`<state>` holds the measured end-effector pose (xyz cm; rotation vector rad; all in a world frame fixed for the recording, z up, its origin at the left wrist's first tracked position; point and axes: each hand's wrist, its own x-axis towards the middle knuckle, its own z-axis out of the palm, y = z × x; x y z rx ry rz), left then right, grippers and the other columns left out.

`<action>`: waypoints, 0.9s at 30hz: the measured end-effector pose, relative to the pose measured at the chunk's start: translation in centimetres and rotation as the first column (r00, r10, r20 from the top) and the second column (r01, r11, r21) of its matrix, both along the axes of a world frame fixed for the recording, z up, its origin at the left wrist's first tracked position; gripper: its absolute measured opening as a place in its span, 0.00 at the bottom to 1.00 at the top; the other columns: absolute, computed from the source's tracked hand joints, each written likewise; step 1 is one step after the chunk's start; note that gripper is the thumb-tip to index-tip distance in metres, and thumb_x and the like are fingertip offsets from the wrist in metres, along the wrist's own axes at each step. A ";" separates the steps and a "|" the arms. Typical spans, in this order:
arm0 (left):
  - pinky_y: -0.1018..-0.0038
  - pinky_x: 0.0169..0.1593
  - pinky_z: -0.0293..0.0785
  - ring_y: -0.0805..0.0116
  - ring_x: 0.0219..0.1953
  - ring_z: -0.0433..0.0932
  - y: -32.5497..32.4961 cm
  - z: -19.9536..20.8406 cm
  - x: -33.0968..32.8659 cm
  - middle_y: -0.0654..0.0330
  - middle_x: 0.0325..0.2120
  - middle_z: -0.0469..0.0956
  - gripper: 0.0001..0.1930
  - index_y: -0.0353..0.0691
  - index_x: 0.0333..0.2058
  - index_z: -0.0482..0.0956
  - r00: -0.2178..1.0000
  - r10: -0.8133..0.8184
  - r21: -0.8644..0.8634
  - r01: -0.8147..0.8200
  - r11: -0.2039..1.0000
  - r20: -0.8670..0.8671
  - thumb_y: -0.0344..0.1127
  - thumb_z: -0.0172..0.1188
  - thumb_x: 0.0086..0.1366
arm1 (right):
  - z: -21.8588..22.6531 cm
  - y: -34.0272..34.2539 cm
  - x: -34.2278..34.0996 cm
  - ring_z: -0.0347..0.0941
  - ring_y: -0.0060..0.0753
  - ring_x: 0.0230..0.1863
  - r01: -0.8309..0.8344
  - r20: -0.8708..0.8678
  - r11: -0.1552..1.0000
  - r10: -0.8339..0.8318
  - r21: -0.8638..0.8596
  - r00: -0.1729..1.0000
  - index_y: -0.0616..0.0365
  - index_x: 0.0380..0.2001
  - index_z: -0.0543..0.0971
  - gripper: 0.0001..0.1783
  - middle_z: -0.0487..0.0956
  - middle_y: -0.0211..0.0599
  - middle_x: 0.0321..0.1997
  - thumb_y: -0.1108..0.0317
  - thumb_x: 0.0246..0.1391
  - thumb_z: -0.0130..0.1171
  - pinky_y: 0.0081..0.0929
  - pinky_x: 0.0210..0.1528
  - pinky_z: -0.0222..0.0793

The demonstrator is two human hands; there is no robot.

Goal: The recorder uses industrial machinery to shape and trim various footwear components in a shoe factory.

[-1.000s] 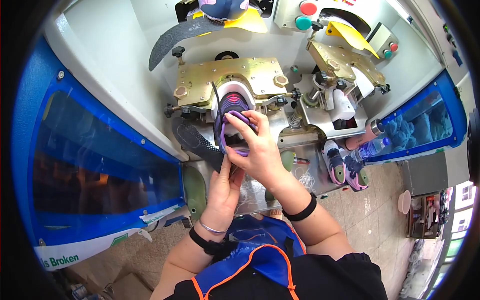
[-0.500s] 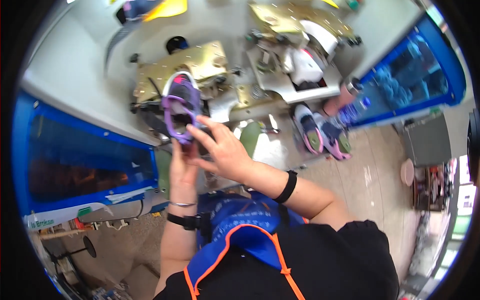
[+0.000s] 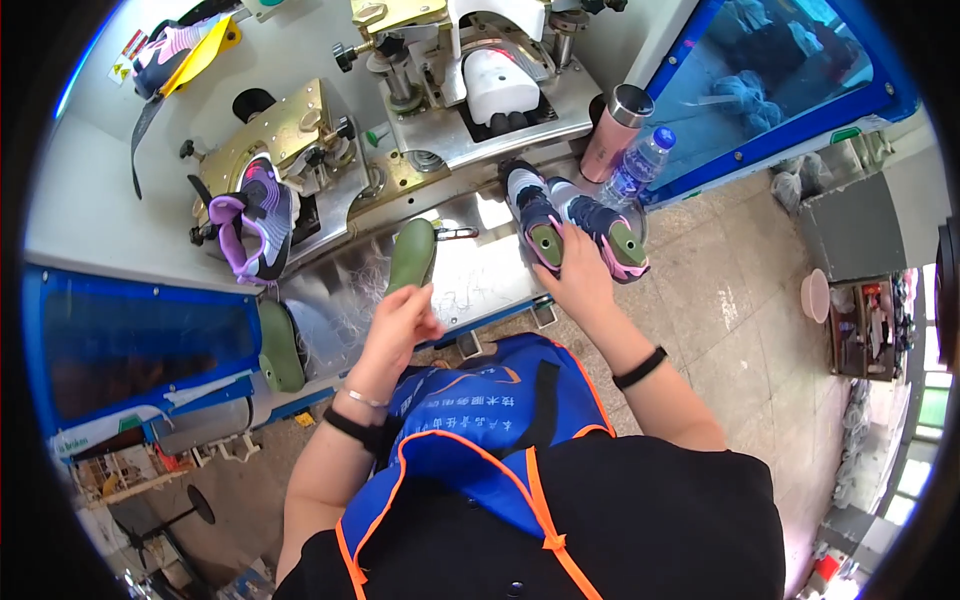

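At the right of the metal shelf, my right hand (image 3: 583, 283) grips the heel collar of a navy, white and pink shoe (image 3: 537, 213) with a green shoe last inside. Its mate, another such shoe (image 3: 603, 225), lies alongside with a green last showing too. My left hand (image 3: 400, 328) is at the near end of a loose green shoe last (image 3: 411, 258); its fingers are curled and partly blurred, so whether they hold it I cannot tell. A purple and black shoe (image 3: 262, 225) sits on the left brass-plated press (image 3: 285, 135), away from both hands.
A second press (image 3: 500, 85) with a white shoe-shaped form stands behind. A pink tumbler (image 3: 612, 140) and a water bottle (image 3: 643, 165) stand beside the shoe pair. Another green last (image 3: 281, 345) lies at the shelf's left end. Blue-framed windowed panels (image 3: 150, 350) flank the station.
The purple shoe has left my hands and rests on the left press. My right hand has moved right to the navy shoe. My left hand has shifted toward the loose green last.
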<state>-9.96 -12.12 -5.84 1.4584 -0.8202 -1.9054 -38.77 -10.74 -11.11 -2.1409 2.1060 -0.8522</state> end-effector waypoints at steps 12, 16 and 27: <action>0.72 0.42 0.74 0.67 0.44 0.76 1.5 -6.9 0.1 0.48 0.51 0.74 0.28 0.29 0.58 0.66 0.818 0.366 -0.298 -0.250 0.921 0.445 0.34 0.59 0.61 | 0.9 2.8 -3.4 0.70 0.26 0.51 -0.415 0.949 0.861 -0.209 0.294 0.238 0.69 0.59 0.64 0.34 0.75 0.38 0.52 0.64 0.54 0.65 0.23 0.54 0.65; 0.59 0.53 0.67 0.47 0.47 0.70 0.7 -2.2 1.1 0.50 0.44 0.72 0.27 0.36 0.49 0.71 0.127 0.654 -0.649 0.365 0.668 0.745 0.35 0.69 0.50 | 2.3 3.6 -3.7 0.69 0.28 0.55 -0.625 0.939 0.719 -0.336 0.306 0.073 0.68 0.61 0.62 0.35 0.73 0.40 0.56 0.66 0.55 0.63 0.24 0.57 0.63; 0.59 0.41 0.75 0.48 0.38 0.79 1.3 -4.8 11.3 0.48 0.33 0.79 0.21 0.36 0.39 0.77 -0.193 0.448 -0.395 0.260 0.881 0.873 0.43 0.70 0.53 | 3.1 2.8 3.1 0.72 0.15 0.40 -0.780 0.919 0.490 -0.267 0.389 0.291 0.61 0.56 0.67 0.31 0.78 0.28 0.41 0.60 0.53 0.67 0.14 0.38 0.67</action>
